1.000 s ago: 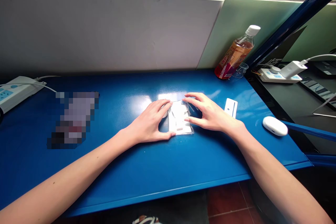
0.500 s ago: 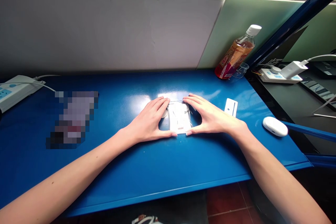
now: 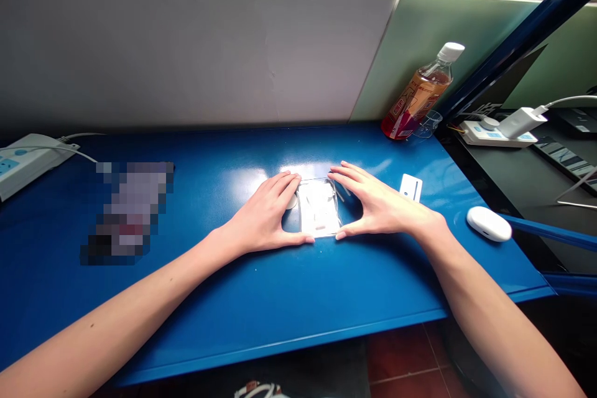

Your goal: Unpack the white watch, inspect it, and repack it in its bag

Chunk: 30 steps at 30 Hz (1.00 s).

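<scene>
Between my hands a small flat, clear-looking packet [image 3: 319,205] with white contents lies on the blue table; glare hides what is inside. My left hand [image 3: 263,214] spans its left side, fingertips at the far corner and thumb at the near edge. A round pale disc [image 3: 292,202] shows inside the curve of that hand. On the packet's right, my right hand [image 3: 373,202] is spread, its thumb by the near right corner and its fingers lifted off the far one. Thin white strips [image 3: 342,189] lie beneath the right fingers.
Right of my right hand are a white card-like piece [image 3: 411,188] and a white rounded case [image 3: 489,224]. A drink bottle [image 3: 417,96] leans at the back right. Power strips [image 3: 35,158] and a blurred-out flat object [image 3: 135,208] are on the left. The blue table's front edge [image 3: 289,348] is near me.
My right hand has shifted slightly right, its fingers coming away from the packet's far corner. My left hand and the packet stay nearly where they were.
</scene>
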{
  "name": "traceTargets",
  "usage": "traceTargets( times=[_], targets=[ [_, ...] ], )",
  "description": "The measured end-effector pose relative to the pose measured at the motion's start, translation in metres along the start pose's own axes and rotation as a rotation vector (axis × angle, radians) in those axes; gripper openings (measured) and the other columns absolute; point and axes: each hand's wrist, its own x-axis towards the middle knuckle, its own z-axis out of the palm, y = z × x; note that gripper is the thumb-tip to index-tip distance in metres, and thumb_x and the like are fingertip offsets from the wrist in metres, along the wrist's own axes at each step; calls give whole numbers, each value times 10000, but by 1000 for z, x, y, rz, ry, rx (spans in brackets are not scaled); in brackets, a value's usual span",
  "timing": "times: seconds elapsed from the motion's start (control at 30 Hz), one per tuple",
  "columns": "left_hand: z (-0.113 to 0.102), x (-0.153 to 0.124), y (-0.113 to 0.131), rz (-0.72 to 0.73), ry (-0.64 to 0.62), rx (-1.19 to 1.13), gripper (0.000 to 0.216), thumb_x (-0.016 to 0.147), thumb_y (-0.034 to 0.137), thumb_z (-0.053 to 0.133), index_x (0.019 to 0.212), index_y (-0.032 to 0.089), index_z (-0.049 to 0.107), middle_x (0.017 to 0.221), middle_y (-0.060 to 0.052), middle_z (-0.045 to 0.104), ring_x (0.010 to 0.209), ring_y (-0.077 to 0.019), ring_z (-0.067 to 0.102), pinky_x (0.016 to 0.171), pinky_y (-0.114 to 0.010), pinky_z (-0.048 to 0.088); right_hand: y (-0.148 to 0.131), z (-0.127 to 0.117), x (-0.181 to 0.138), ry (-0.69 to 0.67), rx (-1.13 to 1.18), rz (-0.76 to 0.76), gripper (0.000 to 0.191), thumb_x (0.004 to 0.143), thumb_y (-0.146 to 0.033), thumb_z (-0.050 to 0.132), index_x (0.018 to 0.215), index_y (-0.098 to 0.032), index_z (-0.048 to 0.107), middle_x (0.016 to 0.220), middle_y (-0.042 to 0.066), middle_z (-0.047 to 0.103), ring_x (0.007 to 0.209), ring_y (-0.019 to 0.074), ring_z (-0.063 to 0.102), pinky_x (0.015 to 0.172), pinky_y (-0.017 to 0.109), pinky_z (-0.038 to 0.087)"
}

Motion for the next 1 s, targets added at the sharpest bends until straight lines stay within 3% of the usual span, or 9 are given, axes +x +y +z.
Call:
traceTargets(
  times=[0.37, 0.77, 1.0],
  targets=[
    [-2, 1, 1, 22, -7, -12, 1142, 726, 790, 664, 1534, 68, 301, 1528, -296, 397, 1430, -445, 373, 1153, -599, 353, 1, 2, 0, -23, -3, 28, 1130, 656, -667, 802, 1542, -113, 373, 1614, 232, 321, 1519, 411, 224, 1213, 579, 296],
    [-2, 1, 1, 36, 8, -19, 1105, 733, 750, 691, 1540, 110, 292, 1517, -275, 418, 1410, -444, 401, 1138, -599, 374, 6, 3, -2, -30, 21, -11, 1089, 733, -568, 783, 1583, -109, 281, 1641, 213, 267, 1530, 376, 213, 1226, 563, 270],
    [-3, 0, 2, 32, -1, -14, 1177, 765, 719, 685, 1582, 86, 122, 1571, -305, 309, 1447, -441, 344, 1139, -585, 372, 6, 1, -2, -28, 46, -26, 1063, 739, -577, 783, 1572, -112, 313, 1630, 194, 308, 1525, 357, 242, 1232, 537, 274]
  ],
)
